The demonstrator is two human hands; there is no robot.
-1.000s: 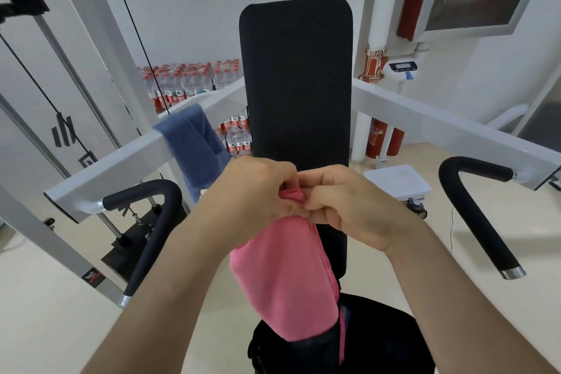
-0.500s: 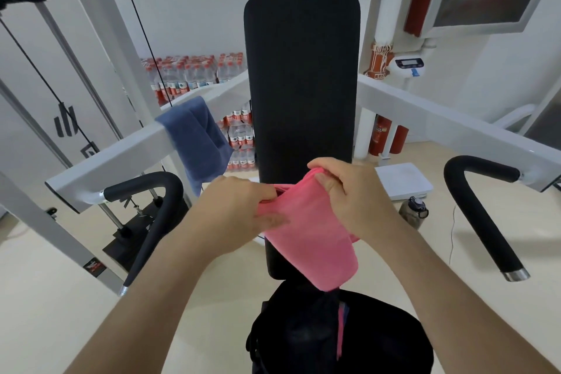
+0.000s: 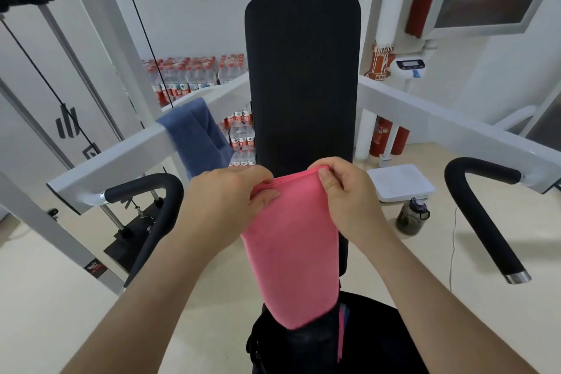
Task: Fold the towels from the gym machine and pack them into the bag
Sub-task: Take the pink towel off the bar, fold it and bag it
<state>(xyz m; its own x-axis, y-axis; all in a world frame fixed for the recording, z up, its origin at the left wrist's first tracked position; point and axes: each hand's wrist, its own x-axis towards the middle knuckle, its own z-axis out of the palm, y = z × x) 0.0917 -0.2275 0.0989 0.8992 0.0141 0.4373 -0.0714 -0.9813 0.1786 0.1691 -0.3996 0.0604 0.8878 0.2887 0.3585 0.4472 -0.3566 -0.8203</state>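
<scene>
- Gym rm, pale floor [image 3: 45, 297], white walls; white machine frame [image 3: 121, 158] w/ upright black back pad [image 3: 302, 79] in the middle.
- Curved black handles to the left [image 3: 151, 212] & right [image 3: 482, 212] of the pad.
- Stacked water bottle packs [image 3: 194, 76] along the far wall; white scale [image 3: 400, 182] on the floor, dark jug [image 3: 411, 218] just beside it.
- Blue towel [image 3: 198, 136] draped over the frame's left bar, hanging down.
- Pink towel [image 3: 291, 252] is a long narrow folded strip, smooth, held up in front of the pad; its rounded lower end overlaps the top of the black bag [image 3: 379, 340]. Can't tell if it's inside.
- Left hand [image 3: 224, 200] & right hand [image 3: 349, 194] are a bit apart, each pinching one end of the pink towel's top edge, which runs taut btwn them.
</scene>
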